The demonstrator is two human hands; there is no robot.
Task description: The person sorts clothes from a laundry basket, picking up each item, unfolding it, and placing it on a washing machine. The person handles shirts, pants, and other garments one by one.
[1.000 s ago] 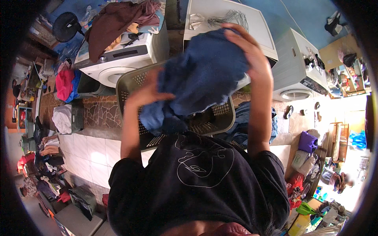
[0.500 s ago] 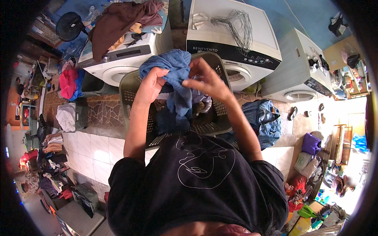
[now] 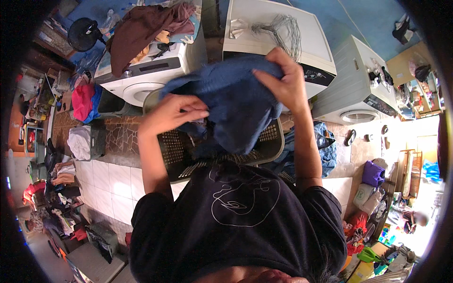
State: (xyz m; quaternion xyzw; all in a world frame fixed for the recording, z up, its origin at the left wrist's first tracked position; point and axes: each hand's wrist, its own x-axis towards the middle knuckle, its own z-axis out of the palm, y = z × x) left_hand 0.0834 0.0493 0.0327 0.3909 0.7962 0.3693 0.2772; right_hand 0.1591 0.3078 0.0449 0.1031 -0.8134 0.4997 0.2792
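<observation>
Blue garment [image 3: 243,96] raised over a dark openwork laundry basket [image 3: 270,147], right hand [image 3: 288,82] pinching its upper right, left hand [image 3: 175,112] at its left side, grip unclear, 3 laundry machines [image 3: 311,45] beyond

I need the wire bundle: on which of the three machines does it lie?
On the middle machine; the left machine carries brown cloth, and the right machine small dark items.
</observation>
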